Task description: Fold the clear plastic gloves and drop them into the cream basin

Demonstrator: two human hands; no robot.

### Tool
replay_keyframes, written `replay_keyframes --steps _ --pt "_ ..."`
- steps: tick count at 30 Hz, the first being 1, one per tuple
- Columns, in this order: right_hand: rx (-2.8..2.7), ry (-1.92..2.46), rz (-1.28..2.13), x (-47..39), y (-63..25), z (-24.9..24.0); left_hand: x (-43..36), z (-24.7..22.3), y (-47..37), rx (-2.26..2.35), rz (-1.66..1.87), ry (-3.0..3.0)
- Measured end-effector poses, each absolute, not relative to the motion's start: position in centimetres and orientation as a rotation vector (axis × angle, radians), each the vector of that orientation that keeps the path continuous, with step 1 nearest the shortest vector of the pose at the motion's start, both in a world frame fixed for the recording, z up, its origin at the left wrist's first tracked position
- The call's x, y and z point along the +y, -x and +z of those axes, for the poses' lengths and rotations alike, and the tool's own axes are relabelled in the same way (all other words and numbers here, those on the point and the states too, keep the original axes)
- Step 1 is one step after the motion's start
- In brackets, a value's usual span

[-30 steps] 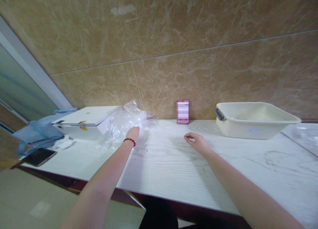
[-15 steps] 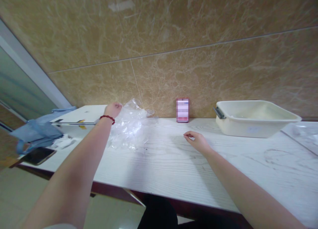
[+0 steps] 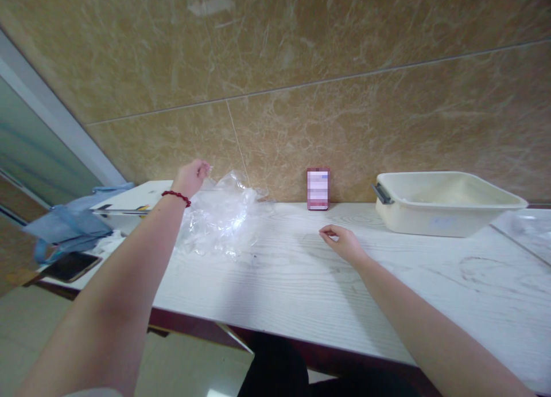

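Observation:
My left hand (image 3: 191,178), with a red beaded bracelet on its wrist, is raised over the left end of a heap of clear crinkled plastic bags (image 3: 221,219). Its fingers are pinched on what looks like the edge of a clear plastic bag, a bit of film showing at the tips. Over the middle of the table, my right hand (image 3: 342,243) is closed in a pinch, thumb against fingers. Whatever it may hold is too small to make out. Beyond it a phone (image 3: 318,189) with a blurred screen leans upright on the wall.
A cream plastic basin (image 3: 434,218) with a grey handle stands at the back right, clear plastic (image 3: 527,228) beyond it. To the left are a white box (image 3: 129,197), a blue cloth bag (image 3: 73,219) and a dark phone (image 3: 72,267) on the white table (image 3: 275,294). A marbled wall (image 3: 344,121) rises behind.
My left hand has moved up and a little to the left, away from the heap's surface. My right hand keeps nearly the same place and pinch.

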State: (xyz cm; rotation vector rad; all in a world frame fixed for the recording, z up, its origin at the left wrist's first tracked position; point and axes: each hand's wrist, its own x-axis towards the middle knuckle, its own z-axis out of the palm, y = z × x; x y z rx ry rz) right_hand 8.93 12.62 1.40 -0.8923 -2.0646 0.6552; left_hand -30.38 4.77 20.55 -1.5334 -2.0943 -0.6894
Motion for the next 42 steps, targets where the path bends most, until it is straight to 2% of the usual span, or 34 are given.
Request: replay_keyframes --steps 5,16,23,28,32,37,42 --pt "-2.066 0.896 0.672 12.6 -8.9 1.4 4.3 20.6 28.5 -2.077 -0.620 1.697" --pt "-2.080 0.796 0.761 11.3 -8.6 2.3 4.5 22.2 19.4 -2.239 -0.983 1.846" --pt "-1.973 0.517 1.128 10.2 -8.8 2.6 6.1 19.5 13.5 -2.515 -1.431 1.928" --pt "-1.604 0.339 1.512 10.7 -9.0 2.7 6.7 17.5 11.2 -2.583 -1.536 2.182" --pt "-1.537 0.269 1.711 9.8 -9.2 4.3 6.8 16.3 9.6 -2.714 -1.612 2.240" --pt "-1.572 0.549 1.806 8.2 -8.5 5.4 8.0 14.6 9.4 -2.885 -1.602 2.140" --pt "-1.470 0.719 1.832 8.5 -8.3 5.1 9.3 12.9 10.7 -2.754 -1.532 2.056"
